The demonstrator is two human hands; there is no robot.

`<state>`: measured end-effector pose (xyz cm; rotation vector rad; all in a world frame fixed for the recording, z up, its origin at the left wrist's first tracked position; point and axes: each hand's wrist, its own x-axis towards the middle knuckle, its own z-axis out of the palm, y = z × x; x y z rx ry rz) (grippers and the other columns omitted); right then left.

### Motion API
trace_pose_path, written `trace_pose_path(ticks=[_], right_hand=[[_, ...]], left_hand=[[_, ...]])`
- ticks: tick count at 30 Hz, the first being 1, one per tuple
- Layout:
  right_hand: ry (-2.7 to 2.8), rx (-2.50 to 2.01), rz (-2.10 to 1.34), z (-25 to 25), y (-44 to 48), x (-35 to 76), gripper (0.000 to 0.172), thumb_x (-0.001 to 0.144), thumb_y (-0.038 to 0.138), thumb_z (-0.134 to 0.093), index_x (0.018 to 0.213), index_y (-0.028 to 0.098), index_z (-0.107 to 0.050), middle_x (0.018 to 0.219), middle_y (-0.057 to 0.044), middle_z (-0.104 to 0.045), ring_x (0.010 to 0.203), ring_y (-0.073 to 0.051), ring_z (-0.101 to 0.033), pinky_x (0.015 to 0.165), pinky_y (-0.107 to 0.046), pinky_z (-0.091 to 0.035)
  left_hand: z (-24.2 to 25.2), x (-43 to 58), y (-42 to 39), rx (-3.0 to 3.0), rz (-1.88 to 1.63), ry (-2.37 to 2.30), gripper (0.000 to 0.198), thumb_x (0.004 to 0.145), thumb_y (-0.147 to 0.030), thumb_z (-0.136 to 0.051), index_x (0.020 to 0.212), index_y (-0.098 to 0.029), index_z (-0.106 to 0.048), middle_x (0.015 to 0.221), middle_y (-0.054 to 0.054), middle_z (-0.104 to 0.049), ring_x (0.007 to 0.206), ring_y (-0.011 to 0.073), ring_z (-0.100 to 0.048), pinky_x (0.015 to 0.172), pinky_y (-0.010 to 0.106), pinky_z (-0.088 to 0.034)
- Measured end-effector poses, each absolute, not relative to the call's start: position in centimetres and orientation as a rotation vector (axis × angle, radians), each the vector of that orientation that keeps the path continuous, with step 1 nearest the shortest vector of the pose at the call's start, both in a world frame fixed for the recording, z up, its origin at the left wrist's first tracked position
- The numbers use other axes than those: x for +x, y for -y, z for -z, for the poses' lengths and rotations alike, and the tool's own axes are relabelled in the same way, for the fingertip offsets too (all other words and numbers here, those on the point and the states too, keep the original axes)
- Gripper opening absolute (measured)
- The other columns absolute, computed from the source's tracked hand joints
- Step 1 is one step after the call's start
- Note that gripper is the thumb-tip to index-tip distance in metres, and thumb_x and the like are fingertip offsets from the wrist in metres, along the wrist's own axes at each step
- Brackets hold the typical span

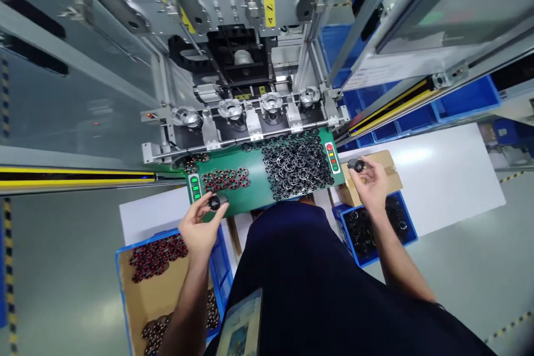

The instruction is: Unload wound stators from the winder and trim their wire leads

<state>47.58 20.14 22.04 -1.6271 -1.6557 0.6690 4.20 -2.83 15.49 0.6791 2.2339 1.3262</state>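
Note:
My left hand [200,228] is pinched on a small dark ring part [214,202] at the near left edge of the green tray [258,189]. Over a brown cardboard box [390,169], right of the tray, my right hand [369,181] grips another small dark round part [357,165]. On the tray lie a big heap of dark metal rings [296,164] and a smaller group of copper-wound rings [225,178]. Behind the tray a machine carries a row of several round silver fixtures [250,108].
A blue bin lined with cardboard [158,289] at the lower left holds copper-wound rings. Another blue bin [406,222] at the right holds dark rings. Yellow-and-black light-curtain bars [75,177] flank the machine opening. More blue bins [463,100] stand at the back right, and grey floor lies around.

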Motion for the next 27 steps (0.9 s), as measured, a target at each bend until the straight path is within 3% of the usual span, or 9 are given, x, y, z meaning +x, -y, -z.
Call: trace_pose_path(ticks=[3,10,13,19,24,27], right_hand=[[1.626,-1.875,-0.676,-16.0,-19.8,51.4,0.067,0.090,0.063,-0.082,0.136,0.016,-0.074,0.119,-0.016,-0.082,0.079,-0.022,-0.077,0.083,-0.046,-0.076],[1.681,-2.037,-0.777,-7.8,-17.5,52.4,0.049,0.097,0.047,-0.076,0.133,0.013,-0.074,0.121,-0.018,-0.081,0.082,-0.023,-0.079,0.088,-0.043,-0.075],[1.699,-2.068,-0.755,-7.0,-17.3,53.0,0.052,0.103,0.048,-0.073,0.140,0.012,-0.073,0.125,-0.019,-0.081,0.088,-0.023,-0.079,0.095,-0.042,-0.074],[1.740,-2.080,-0.735,-6.7,-18.4,53.4,0.049,0.101,0.046,-0.075,0.136,0.013,-0.074,0.128,-0.020,-0.083,0.092,-0.025,-0.079,0.106,-0.045,-0.070],[1.733,-2.086,-0.738,-6.9,-19.0,52.9,0.041,0.093,0.043,-0.079,0.124,0.017,-0.071,0.116,-0.018,-0.087,0.090,-0.027,-0.079,0.095,-0.042,-0.070],[1.723,-2.064,-0.696,-7.3,-18.9,53.0,0.044,0.091,0.046,-0.080,0.124,0.018,-0.069,0.114,-0.018,-0.087,0.098,-0.029,-0.080,0.098,-0.044,-0.069]], left_hand=[[-10.8,4.2,4.9,0.754,-1.144,-2.453,0.062,0.086,-0.066,-0.095,0.130,-0.022,-0.088,0.103,0.006,-0.084,0.096,0.0323,-0.082,0.118,0.061,-0.065],[-4.0,4.6,5.5,0.826,-0.899,-2.567,0.054,0.082,-0.060,-0.089,0.119,-0.020,-0.086,0.101,0.012,-0.082,0.101,0.0383,-0.079,0.115,0.061,-0.063],[-3.8,4.2,5.5,0.855,-0.873,-2.573,0.059,0.086,-0.065,-0.090,0.124,-0.020,-0.087,0.105,0.013,-0.082,0.108,0.0397,-0.078,0.119,0.061,-0.061],[-3.9,4.2,5.9,0.833,-0.874,-2.532,0.055,0.084,-0.061,-0.091,0.123,-0.022,-0.087,0.107,0.012,-0.083,0.112,0.0387,-0.077,0.122,0.060,-0.060],[-3.4,4.7,6.0,0.741,-0.975,-2.421,0.057,0.081,-0.059,-0.090,0.123,-0.022,-0.081,0.109,0.010,-0.083,0.103,0.0344,-0.080,0.115,0.058,-0.066],[-3.2,4.9,6.0,0.703,-1.076,-2.365,0.061,0.087,-0.059,-0.084,0.132,-0.020,-0.069,0.121,0.014,-0.081,0.110,0.0322,-0.083,0.110,0.052,-0.070]])
